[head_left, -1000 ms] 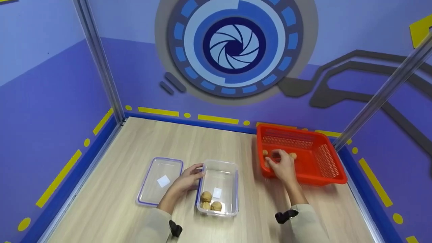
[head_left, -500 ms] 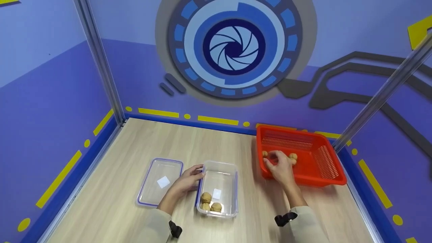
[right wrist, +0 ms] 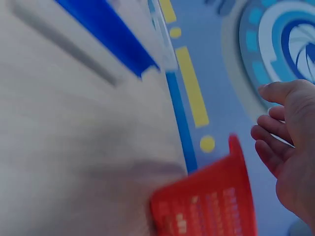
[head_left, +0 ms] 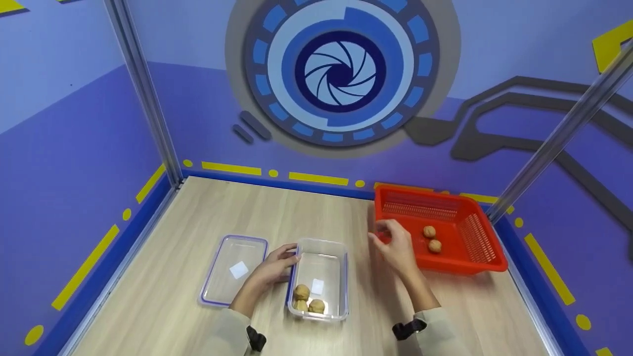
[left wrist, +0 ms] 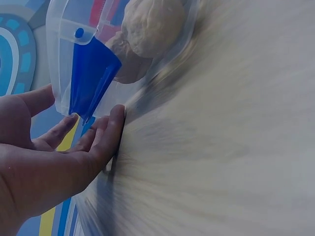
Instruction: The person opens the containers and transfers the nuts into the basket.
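Note:
My left hand (head_left: pixel 273 269) rests against the left side of a clear plastic food container (head_left: pixel 344 277). Its thumb touches near the rim, and in the left wrist view the fingers (left wrist: pixel 108 137) lie low beside the hanging blue latch (left wrist: pixel 93 73). Three walnuts (head_left: pixel 316 306) sit at the container's near end. Over the left rim of a red basket (head_left: pixel 462 264) hovers my right hand (head_left: pixel 398 249), fingers loosely bent. Neither the head nor the right wrist view shows anything between its thumb and fingers (right wrist: pixel 270 130). Two more walnuts (head_left: pixel 432 239) lie in the basket.
A clear lid (head_left: pixel 217 287) with a blue seal and a white label lies on the wooden table (head_left: pixel 277 207), left of the container. Another white label (head_left: pixel 317 286) is on the container's floor. Printed blue panels (head_left: pixel 207 113) enclose the table's back and sides.
My right hand has moved left from inside the basket to its left rim. Two walnuts now show apart in the basket; the one at its left is out of sight. The left hand stays put.

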`<state>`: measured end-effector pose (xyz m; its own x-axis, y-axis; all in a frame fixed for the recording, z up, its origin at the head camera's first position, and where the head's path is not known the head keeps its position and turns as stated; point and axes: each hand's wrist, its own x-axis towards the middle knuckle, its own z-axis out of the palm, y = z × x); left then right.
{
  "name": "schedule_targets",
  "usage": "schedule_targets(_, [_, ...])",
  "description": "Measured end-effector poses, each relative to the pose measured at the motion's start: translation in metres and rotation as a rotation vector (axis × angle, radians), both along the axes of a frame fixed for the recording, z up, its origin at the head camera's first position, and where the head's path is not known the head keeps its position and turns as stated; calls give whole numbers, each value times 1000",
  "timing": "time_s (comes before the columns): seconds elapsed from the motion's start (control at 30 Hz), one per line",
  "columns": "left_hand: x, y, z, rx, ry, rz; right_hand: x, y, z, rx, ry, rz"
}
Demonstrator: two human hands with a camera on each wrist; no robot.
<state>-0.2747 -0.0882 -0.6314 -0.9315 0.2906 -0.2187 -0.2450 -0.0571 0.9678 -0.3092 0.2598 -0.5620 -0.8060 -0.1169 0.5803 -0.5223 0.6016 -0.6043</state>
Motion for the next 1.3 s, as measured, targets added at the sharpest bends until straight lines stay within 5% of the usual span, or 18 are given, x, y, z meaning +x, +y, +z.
schedule_targets(0.23, [0, 2, -3, 25, -5, -3, 18, -44, 0, 59, 2, 106])
schedule_targets(0.63, [1, 1, -2, 31, -2, -6, 50, -101, -28, 190, -1, 288])
schedule_targets(1.3, [0, -1, -3, -1, 23, -20, 72, -137, -58, 224, -61, 426])
